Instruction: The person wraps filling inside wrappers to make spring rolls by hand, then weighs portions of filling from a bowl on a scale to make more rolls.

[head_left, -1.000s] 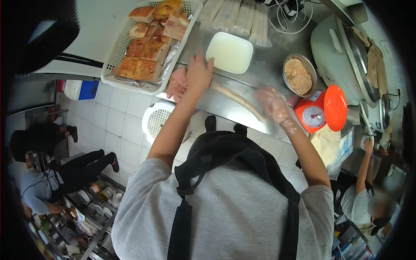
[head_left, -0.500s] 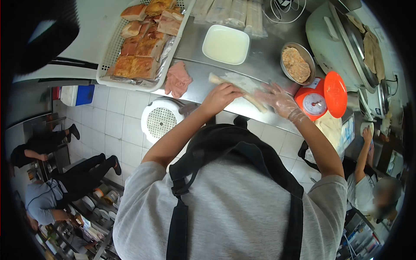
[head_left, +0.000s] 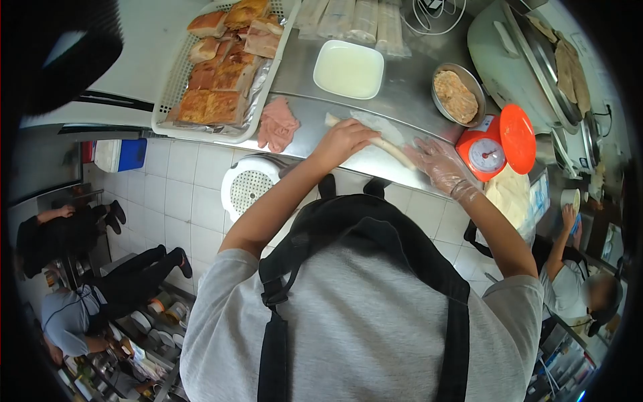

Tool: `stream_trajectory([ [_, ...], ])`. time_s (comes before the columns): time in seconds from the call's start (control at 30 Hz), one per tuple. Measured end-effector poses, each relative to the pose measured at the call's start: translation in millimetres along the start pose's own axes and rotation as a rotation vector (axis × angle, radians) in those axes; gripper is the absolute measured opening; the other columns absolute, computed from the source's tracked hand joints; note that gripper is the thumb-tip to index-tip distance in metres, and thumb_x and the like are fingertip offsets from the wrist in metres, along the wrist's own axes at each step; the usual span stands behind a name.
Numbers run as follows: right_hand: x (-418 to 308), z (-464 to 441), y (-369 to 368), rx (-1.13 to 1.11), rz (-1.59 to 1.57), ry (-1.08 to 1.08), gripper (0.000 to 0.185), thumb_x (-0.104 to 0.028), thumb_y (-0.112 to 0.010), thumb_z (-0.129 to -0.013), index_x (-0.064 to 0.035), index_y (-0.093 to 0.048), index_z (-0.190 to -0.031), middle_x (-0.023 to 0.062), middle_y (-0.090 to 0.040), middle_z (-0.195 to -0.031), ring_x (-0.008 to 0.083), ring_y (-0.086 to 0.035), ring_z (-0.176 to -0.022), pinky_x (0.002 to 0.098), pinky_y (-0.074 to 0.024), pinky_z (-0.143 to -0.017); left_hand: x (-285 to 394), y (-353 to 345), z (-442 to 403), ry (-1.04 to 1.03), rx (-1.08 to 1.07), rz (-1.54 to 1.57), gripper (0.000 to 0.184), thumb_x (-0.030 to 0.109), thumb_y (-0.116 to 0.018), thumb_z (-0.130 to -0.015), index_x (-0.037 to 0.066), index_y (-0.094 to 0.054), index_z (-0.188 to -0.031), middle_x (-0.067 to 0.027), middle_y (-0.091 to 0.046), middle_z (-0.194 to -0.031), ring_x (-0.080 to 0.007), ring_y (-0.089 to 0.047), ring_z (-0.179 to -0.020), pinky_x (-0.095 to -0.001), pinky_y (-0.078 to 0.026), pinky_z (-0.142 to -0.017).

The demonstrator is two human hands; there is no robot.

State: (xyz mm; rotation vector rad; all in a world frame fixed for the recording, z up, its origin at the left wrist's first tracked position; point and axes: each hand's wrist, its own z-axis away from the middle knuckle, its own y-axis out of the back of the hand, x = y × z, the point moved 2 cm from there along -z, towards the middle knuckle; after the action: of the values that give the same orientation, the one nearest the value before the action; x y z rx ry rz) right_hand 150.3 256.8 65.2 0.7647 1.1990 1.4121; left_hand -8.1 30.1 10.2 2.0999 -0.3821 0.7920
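The left hand has its grip bent over a pale stick, probably a rolling pin, grasping it toward its left end. The right hand, in a clear glove, has its grip loosened, fingers spread at the stick's other end; whether they touch it I cannot tell. Holding near opposite ends probably keeps the stick level. It lies slantwise along the near edge of the metal desk, likely for easy reach, with white powder, perhaps flour against sticking, just beyond it.

A crumpled pink cloth or glove lies left of the stick, out of its path. Behind the powder stands a white dish of pale stuff; further right, a metal bowl holds orange-flecked filling.

The red scale stands just beside the gloved hand and limits room that way. The basket of browned slabs bounds the left.
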Motion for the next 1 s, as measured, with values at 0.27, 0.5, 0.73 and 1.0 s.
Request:
stream_trajectory([
  [0.27,-48,-62,4,0.428,-0.361,-0.327,0.035,-0.018,-0.068,-0.085,-0.0121,-0.068,-0.120,0.0141,-0.067,-0.119,0.0337,-0.061,-0.111,0.0422,-0.0484,-0.098,-17,1,-21,0.085,-0.166,0.063,0.043,0.013,-0.073,-0.083,0.009,-0.065,-0.125,-0.0095,-0.071,-0.103,-0.0316,-0.062,-0.099,-0.0410,-0.050,-0.086],
  [0.5,-53,-65,-32,0.741,-0.452,-0.367,0.030,-0.025,-0.079,-0.077,-0.0096,-0.076,-0.103,0.0114,-0.073,-0.101,0.0310,-0.066,-0.098,0.0392,-0.0524,-0.088,-27,2,-39,0.234,-0.377,0.106,0.047,0.018,-0.070,-0.086,0.005,-0.060,-0.130,-0.0120,-0.072,-0.104,-0.0347,-0.066,-0.096,-0.0413,-0.050,-0.087],
  [0.73,-46,1,-17,0.342,-0.496,-0.746,0.037,-0.029,-0.079,-0.078,-0.0115,-0.075,-0.110,0.0111,-0.073,-0.101,0.0299,-0.067,-0.095,0.0385,-0.0527,-0.086,-39,-4,-41,0.214,-0.399,0.111,0.047,0.017,-0.071,-0.085,0.004,-0.062,-0.129,-0.0121,-0.074,-0.102,-0.0326,-0.068,-0.095,-0.0388,-0.051,-0.087],
  [1.0,-61,-41,-1,0.589,-0.306,-0.515,0.039,-0.026,-0.079,-0.077,-0.0140,-0.072,-0.113,0.0105,-0.071,-0.106,0.0320,-0.063,-0.102,0.0430,-0.0497,-0.092,-43,-6,-51,0.347,-0.492,0.213,0.050,0.018,-0.073,-0.084,0.008,-0.061,-0.132,-0.0106,-0.074,-0.099,-0.0269,-0.070,-0.090,-0.0363,-0.052,-0.085],
])
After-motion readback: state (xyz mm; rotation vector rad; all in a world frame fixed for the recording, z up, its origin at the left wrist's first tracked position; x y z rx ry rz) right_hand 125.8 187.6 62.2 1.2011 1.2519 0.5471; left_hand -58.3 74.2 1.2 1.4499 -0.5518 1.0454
